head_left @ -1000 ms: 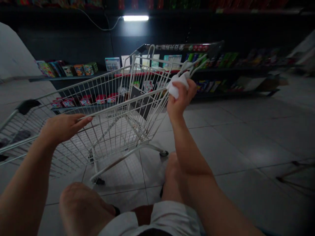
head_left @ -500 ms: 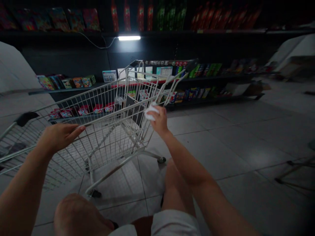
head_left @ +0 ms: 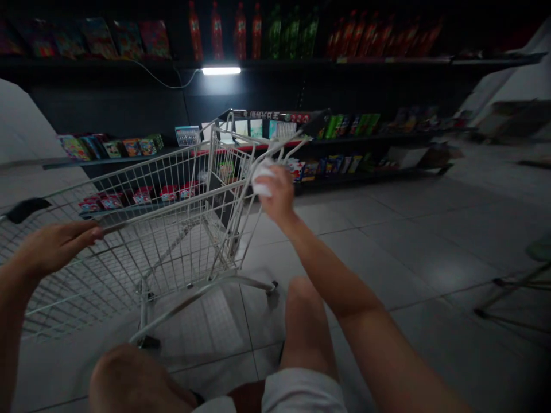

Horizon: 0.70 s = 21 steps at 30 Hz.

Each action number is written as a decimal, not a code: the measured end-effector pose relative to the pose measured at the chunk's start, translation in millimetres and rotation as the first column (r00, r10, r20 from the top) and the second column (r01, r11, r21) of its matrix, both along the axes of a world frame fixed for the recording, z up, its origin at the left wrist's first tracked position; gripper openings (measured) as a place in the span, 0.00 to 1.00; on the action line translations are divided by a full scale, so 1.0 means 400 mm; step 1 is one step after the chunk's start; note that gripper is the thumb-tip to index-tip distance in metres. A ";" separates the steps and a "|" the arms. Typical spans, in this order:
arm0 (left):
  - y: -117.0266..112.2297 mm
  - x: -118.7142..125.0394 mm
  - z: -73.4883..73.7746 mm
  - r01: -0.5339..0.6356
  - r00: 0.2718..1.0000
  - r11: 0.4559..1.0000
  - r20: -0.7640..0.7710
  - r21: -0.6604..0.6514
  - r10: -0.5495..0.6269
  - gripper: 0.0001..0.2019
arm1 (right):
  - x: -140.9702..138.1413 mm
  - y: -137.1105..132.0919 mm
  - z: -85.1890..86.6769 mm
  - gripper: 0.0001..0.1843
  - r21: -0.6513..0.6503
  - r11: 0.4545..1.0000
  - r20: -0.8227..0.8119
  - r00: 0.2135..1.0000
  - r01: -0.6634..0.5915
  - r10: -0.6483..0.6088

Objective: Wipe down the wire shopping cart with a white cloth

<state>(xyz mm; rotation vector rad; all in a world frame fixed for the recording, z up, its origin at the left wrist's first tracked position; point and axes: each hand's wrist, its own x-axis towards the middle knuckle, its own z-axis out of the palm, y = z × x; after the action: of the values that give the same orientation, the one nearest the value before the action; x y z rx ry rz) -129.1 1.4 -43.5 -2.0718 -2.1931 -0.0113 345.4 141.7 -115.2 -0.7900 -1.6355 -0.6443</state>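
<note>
A wire shopping cart (head_left: 176,221) stands side-on before me, its handle end to the right. My left hand (head_left: 58,246) is on the cart's near top rail at the left, fingers over the bar and thumb on the near side. In my right hand (head_left: 278,192) is a crumpled white cloth (head_left: 263,176), closed in the fingers and pressed against the frame bars near the handle. Whether it is cloth or paper is hard to tell. A dark panel (head_left: 221,201) sits inside the cart's handle end.
Behind the cart run dark shelves (head_left: 129,163) with boxed goods, and bottles (head_left: 241,31) stand on the upper one. A lit tube lamp (head_left: 221,71) hangs there. Tiled floor (head_left: 387,229) spreads to the right, with a stool's legs (head_left: 508,292) at the edge. My knees are close to the cart.
The cart has shifted left and turned slightly, and my left hand has moved left with the rail. My right hand with the cloth has gone a little up along the frame bars.
</note>
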 end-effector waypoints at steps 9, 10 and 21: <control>0.105 0.457 0.098 0.375 0.927 0.915 -0.053 0.151 -0.371 0.33 | 0.006 -0.001 0.095 0.19 0.075 0.996 -0.114 0.993 0.038 -0.029; 0.125 0.489 0.100 0.396 0.918 0.907 -0.061 0.144 -0.391 0.33 | 0.020 0.014 0.133 0.21 0.094 0.992 -0.174 0.982 0.084 -0.067; 0.213 0.516 0.069 0.494 0.870 0.866 -0.065 0.081 -0.490 0.26 | -0.306 -0.050 -0.338 0.14 -0.315 0.948 0.158 0.983 -0.043 0.098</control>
<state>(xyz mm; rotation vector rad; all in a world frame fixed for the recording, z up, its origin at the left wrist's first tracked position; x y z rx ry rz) 77.3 86.5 -16.0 -2.4837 -1.5447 -0.1164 222.9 121.9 -250.3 -0.9168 -1.9457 -0.4162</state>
